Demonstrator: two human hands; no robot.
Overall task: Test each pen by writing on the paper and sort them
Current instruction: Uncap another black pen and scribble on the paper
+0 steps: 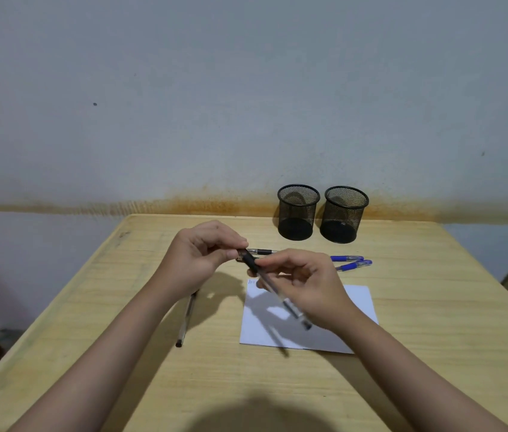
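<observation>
Above the table I hold a clear black-ink pen (pixel 273 286) slanting from upper left to lower right. My left hand (pixel 202 254) pinches its black cap end, and my right hand (pixel 304 283) grips the barrel. Below lies a white sheet of paper (pixel 361 302) with a small blue scribble near its top left corner. Behind my hands another black pen (pixel 262 251) lies flat. Two blue pens (pixel 350 261) rest to the right of it. A further pen (pixel 186 318) lies on the wood under my left wrist.
Two black mesh pen cups, left (pixel 297 212) and right (pixel 344 215), stand side by side at the table's far edge against the wall; both look empty. The wooden table (pixel 121 307) ends on the left, with a dark object at the right edge.
</observation>
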